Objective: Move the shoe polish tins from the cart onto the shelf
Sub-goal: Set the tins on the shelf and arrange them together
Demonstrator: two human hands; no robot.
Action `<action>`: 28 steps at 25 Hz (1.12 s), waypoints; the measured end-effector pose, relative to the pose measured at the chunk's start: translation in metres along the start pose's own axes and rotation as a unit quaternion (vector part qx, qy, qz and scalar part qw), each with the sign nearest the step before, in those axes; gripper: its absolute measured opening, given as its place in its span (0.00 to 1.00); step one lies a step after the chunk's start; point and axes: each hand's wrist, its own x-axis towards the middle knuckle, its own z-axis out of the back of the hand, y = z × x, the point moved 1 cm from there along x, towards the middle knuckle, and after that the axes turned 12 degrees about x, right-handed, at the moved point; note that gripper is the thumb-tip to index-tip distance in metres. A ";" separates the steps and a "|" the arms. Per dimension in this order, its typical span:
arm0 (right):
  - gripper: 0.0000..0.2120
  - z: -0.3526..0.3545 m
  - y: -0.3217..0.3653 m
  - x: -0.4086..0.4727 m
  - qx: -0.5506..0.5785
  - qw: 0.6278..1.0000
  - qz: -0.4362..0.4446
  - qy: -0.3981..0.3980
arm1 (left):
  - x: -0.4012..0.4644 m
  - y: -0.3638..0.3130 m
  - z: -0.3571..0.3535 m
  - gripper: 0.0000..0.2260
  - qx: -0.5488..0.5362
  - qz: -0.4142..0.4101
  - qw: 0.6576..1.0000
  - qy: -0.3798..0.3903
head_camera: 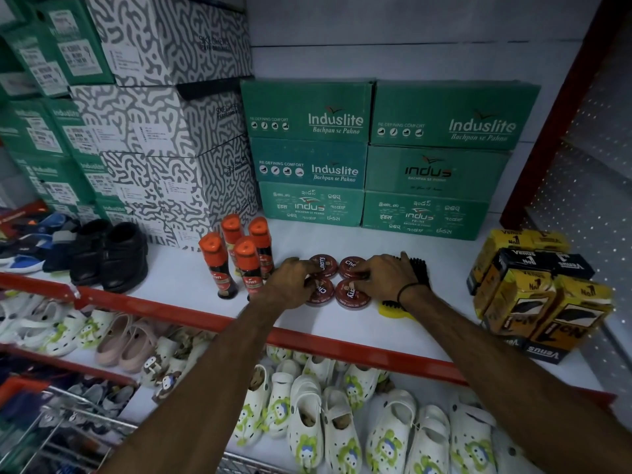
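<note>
Several round dark-red shoe polish tins lie in a tight square on the white shelf (pixel 359 323). The back left tin (pixel 323 263) and the front left tin (pixel 321 292) are under the fingers of my left hand (pixel 290 282). My right hand (pixel 383 275) rests its fingertips on the back right tin (pixel 350 265) and the front right tin (pixel 352 295). Both hands touch the tins from the sides and top; none is lifted. A corner of the wire cart (pixel 78 436) shows at the bottom left.
Several orange-capped Kiwi polish bottles (pixel 239 258) stand just left of the tins. A black brush (pixel 419 268) and a yellow brush (pixel 393 309) lie under my right wrist. Green shoe boxes (pixel 369 159) fill the back, yellow boxes (pixel 537 289) stand right, black shoes (pixel 113 254) left.
</note>
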 end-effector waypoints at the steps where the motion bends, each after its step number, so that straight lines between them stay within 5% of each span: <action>1: 0.19 0.000 0.000 0.000 0.000 1.000 0.001 0.000 | 0.000 0.000 0.000 0.22 0.001 -0.004 1.000 -0.002; 14: 0.19 -0.001 -0.004 0.003 -0.009 1.000 0.003 0.008 | 0.003 0.003 -0.003 0.20 0.003 -0.035 0.999 -0.035; 28: 0.21 0.004 -0.005 -0.001 -0.011 1.000 0.019 -0.007 | 0.000 -0.001 0.008 0.19 -0.006 -0.025 1.000 0.011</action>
